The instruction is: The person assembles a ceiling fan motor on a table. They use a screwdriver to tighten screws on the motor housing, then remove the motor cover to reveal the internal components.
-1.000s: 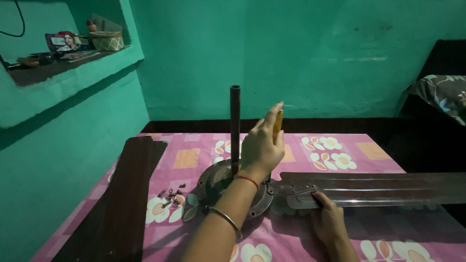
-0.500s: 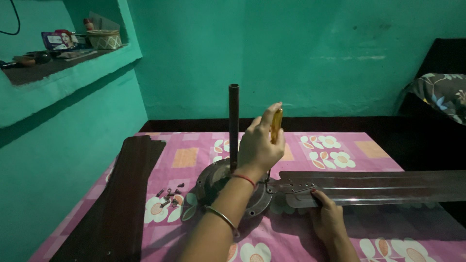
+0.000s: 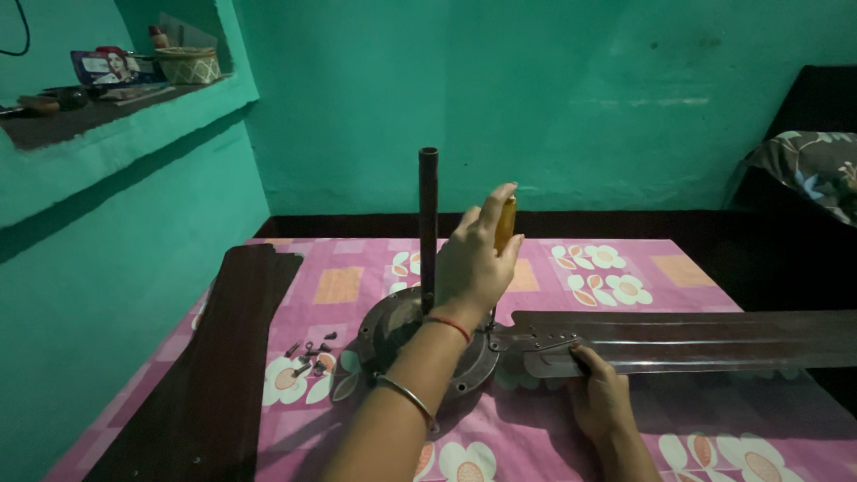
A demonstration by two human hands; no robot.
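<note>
left hand (image 3: pixel 478 263): fingers wrapping shut around the yellow screwdriver handle (image 3: pixel 505 223), gripping it upright from the top. Shaft is dropping straight down behind the hand toward the spot where blade bracket meets motor; the tip is hidden by the wrist, so I cannot tell what it is seated in.
right hand (image 3: pixel 600 397): lying flat on the near edge of the fan blade (image 3: pixel 696 339), fingers together and pressing down, clamped on nothing. Judging by the pose, it is pinning the blade so it isn't swinging while the driver is turning.
fan motor (image 3: pixel 420 344): round grey housing sitting flat on the cloth, centre of the bed, directly under the left forearm. Its down rod (image 3: pixel 428 223) is standing vertical, just left of the left hand.
fan blade: running from the motor out to the right edge of the view, its metal bracket (image 3: pixel 536 339) touching the motor rim.
loose blade (image 3: pixel 210 375): second dark brown blade lying apart along the left edge of the bed, not joined to the motor.
screws (image 3: pixel 308 353): small cluster of hardware lying on the cloth between the loose blade and the motor, within reach of the left hand.
bedsheet (image 3: pixel 616 277): pink with flower print, covering the work surface.
shelf (image 3: pixel 98 107): recessed in the green wall, upper left, holding a basket and small items, well apart from the work.
</note>
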